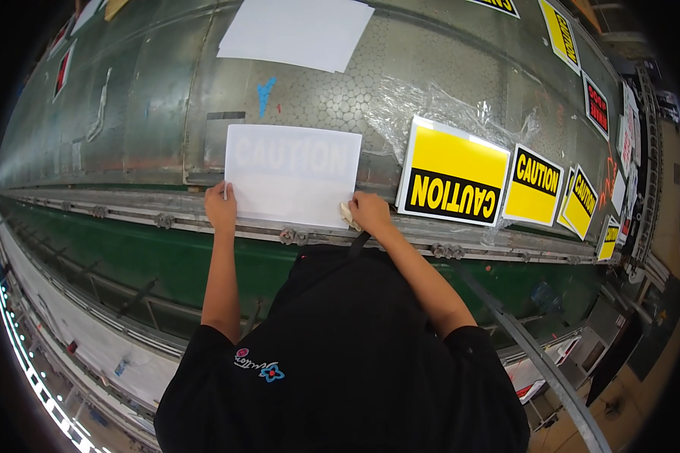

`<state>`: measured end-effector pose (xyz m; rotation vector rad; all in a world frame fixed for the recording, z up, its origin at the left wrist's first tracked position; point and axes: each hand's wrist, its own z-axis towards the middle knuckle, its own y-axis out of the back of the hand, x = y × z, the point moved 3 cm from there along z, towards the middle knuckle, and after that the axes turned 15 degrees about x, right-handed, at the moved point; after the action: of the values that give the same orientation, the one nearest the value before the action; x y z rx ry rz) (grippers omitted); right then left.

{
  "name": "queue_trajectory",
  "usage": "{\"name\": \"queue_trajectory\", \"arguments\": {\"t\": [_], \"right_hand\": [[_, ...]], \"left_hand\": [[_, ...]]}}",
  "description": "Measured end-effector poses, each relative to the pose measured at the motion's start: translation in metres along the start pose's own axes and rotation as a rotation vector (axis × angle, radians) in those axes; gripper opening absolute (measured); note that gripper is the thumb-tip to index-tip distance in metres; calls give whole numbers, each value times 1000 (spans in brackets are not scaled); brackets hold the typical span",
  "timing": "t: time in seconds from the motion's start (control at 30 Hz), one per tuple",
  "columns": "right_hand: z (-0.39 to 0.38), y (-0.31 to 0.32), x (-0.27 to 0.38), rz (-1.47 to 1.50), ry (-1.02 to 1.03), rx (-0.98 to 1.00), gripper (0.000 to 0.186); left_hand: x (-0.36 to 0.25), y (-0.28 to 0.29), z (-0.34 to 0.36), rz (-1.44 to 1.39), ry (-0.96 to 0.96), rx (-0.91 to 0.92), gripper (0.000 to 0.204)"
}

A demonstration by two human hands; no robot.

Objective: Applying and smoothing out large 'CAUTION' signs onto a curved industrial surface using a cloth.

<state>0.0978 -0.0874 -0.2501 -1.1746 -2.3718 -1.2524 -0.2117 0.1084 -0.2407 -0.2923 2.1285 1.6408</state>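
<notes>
White sheet [292,175] pinned flat by left hand [221,208]; right hand [370,212] grips pale scraper [348,215]

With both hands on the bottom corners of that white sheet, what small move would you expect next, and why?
Probably a sweep of the right hand with its pale tool across the white sheet. The left hand pins the lower left corner against the metal surface, and the tool sits at the lower right corner, so the rest looks yet to be pressed flat.
</notes>
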Motion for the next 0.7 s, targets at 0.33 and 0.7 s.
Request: {"name": "queue_trajectory", "arguments": {"t": [0.33, 0.7], "right_hand": [[-38, 22, -70, 514, -77, 234, 40], [-136, 67, -186, 284, -442, -438, 20]], "left_hand": [[1, 4, 0, -7, 106, -16, 25], [-164, -66, -32, -300, -278, 478, 20]]}}
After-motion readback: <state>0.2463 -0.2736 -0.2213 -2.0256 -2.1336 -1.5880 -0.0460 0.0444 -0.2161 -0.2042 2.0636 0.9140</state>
